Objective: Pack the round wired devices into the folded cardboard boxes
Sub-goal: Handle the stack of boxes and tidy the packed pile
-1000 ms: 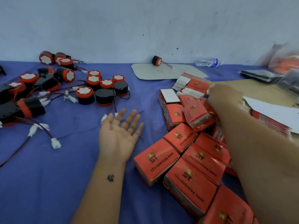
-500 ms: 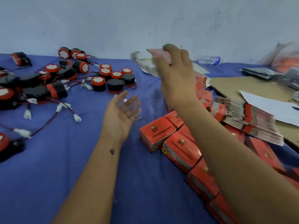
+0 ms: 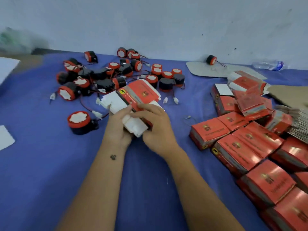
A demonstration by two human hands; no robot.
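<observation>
both hands meeting over the near middle of the blue cloth (image 3: 41, 172), holding one flat unfolded box (image 3: 135, 97) between them. left hand (image 3: 116, 129) under the near end, thumb and fingers curled round the white flaps; right hand (image 3: 155, 129) pinching the same end from the right, fingers bent over the red face. long axis of the box running from near-left to far-right, far end tilted up and away toward the wall, red printed face up. just beyond it, a heap of round devices (image 3: 115, 75), red caps and black bodies, wires and white plugs tangled; one device (image 3: 80, 121) alone, near left, cap up. packed boxes (image 3: 241, 145) in rows at right, touching. water bottle (image 3: 268, 65) lying far right by the wall.
</observation>
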